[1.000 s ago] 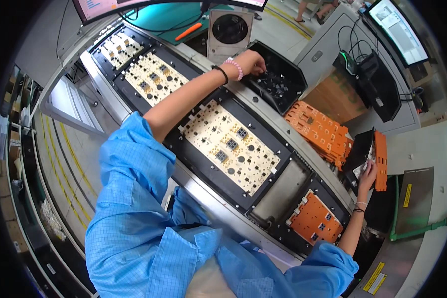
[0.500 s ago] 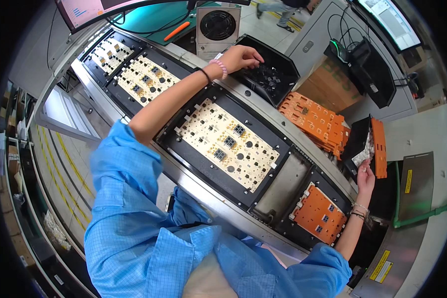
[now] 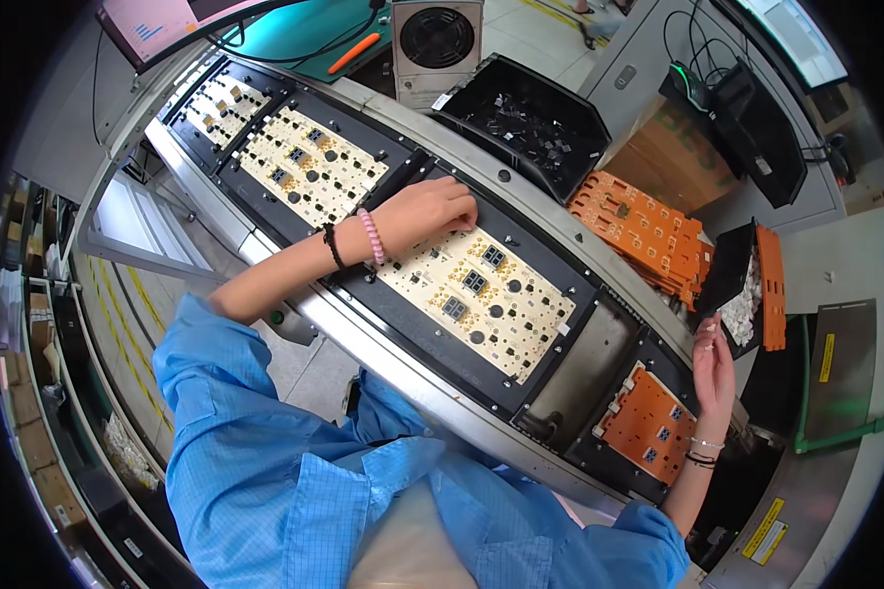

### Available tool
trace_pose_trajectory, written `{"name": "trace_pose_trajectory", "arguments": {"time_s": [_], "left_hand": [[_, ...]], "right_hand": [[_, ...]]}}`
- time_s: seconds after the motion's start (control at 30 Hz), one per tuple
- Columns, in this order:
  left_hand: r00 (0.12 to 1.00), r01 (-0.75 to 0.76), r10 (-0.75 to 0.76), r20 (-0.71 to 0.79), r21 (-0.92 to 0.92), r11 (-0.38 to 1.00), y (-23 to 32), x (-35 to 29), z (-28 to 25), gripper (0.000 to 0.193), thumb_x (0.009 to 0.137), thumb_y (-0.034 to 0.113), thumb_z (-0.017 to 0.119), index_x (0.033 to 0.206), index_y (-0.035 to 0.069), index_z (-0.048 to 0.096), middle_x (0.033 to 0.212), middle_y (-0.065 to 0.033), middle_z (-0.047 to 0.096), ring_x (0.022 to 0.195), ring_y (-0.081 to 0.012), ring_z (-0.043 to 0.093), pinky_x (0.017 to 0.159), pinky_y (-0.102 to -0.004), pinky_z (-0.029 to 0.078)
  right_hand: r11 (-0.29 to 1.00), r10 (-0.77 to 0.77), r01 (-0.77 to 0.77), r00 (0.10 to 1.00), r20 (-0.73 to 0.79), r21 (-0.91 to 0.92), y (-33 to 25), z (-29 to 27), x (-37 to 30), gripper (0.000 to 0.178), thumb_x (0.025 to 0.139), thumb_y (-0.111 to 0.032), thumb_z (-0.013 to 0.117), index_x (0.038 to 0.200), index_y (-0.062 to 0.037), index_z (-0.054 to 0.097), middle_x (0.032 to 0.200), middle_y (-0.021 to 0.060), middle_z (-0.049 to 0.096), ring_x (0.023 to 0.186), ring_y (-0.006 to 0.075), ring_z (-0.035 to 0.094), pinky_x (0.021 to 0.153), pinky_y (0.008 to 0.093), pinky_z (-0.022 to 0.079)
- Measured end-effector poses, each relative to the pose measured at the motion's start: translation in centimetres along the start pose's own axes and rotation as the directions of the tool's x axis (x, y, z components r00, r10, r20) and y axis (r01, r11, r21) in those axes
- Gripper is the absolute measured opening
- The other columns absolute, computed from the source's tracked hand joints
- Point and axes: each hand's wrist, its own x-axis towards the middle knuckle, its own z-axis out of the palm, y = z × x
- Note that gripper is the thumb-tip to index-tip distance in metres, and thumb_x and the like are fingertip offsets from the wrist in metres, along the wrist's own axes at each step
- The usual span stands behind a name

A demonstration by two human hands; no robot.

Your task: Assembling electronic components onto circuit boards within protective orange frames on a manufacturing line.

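Observation:
My left hand (image 3: 432,211) is over the far left end of the middle cream circuit board (image 3: 501,339), its fingers curled in a pinch. Whatever sits between those fingertips is hidden. This board lies in a black carrier and bears three small dark digit displays, gold pads and black parts. To the right, my right hand (image 3: 714,368) has its fingers pressed together beside a black bin (image 3: 722,275) of small white parts. Tiny whitish bits show at its fingertips, too small to name. Below that hand lies an orange circuit board (image 3: 643,422) in another carrier.
A black bin (image 3: 462,118) of small black parts stands behind the line. Orange boards (image 3: 638,231) are stacked right of it. Another cream board (image 3: 309,167) lies left. A fan unit (image 3: 437,49), an orange-handled tool (image 3: 354,53) and a cardboard box (image 3: 683,152) are farther back.
My left hand has moved from the bin of black parts down onto the middle cream board. My right hand has drawn back slightly from the white parts. The view has shifted a little.

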Motion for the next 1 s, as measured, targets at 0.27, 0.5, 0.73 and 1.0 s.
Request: {"name": "trace_pose_trajectory", "arguments": {"time_s": [0.27, 0.5, 0.73, 1.0], "left_hand": [[0.996, 0.035, -0.037, 0.080, 0.022, 0.999, -0.5, -0.3, 0.0, 0.009, 0.093, 0.014, 0.068, 0.098, 0.008, 0.063, 0.094, -0.0055, 0.063, 0.093, -0.0259, 0.061, 0.084, -0.0363, 0.052], [0.996, 0.030, -0.039, 0.086, 0.107, 0.994, -0.1, 0.3, 0.1, 0.012, 0.093, 0.018, 0.066, 0.094, 0.006, 0.066, 0.091, -0.0071, 0.067, 0.094, -0.0271, 0.064, 0.085, -0.0368, 0.053], [0.947, 0.214, -0.236, 0.218, 0.118, 0.970, -0.1, 5.3, -4.5, 0.021, 0.090, 0.023, 0.071, 0.105, 0.009, 0.071, 0.087, -0.0113, 0.073, 0.087, -0.0320, 0.072, 0.077, -0.0431, 0.056], [0.924, 0.185, -0.221, 0.312, 0.142, 0.972, -14.8, 15.4, 1.0, 0.029, 0.080, 0.022, 0.081, 0.104, 0.006, 0.076, 0.095, -0.0181, 0.075, 0.095, -0.0336, 0.073, 0.084, -0.0393, 0.057]], "right_hand": [[0.978, 0.010, 0.020, 0.990, 0.142, -0.209, 2.8, 3.2, -0.4, 0.026, 0.112, -0.015, 0.043, 0.129, 0.0002, 0.055, 0.082, 0.0000, 0.042, 0.071, 0.0083, 0.043, 0.063, 0.0217, 0.039], [0.905, -0.029, 0.053, 0.998, 0.062, -0.423, 4.2, 4.7, -0.7, 0.024, 0.109, -0.019, 0.050, 0.123, 0.0004, 0.057, 0.076, -0.0004, 0.039, 0.065, 0.0068, 0.039, 0.059, 0.0211, 0.035], [0.590, -0.041, 0.080, 0.997, 0.069, -0.803, 8.1, 7.8, -2.5, 0.030, 0.106, -0.024, 0.057, 0.129, -0.0061, 0.051, 0.107, 0.0090, 0.067, 0.061, 0.0033, 0.041, 0.055, 0.0177, 0.034], [-0.049, -0.011, 0.153, 0.988, 0.154, -0.987, 17.2, 10.8, -2.8, 0.019, 0.097, -0.011, 0.067, 0.115, -0.0086, 0.064, 0.104, -0.0004, 0.061, 0.067, 0.0033, 0.046, 0.058, 0.0205, 0.037]]}}
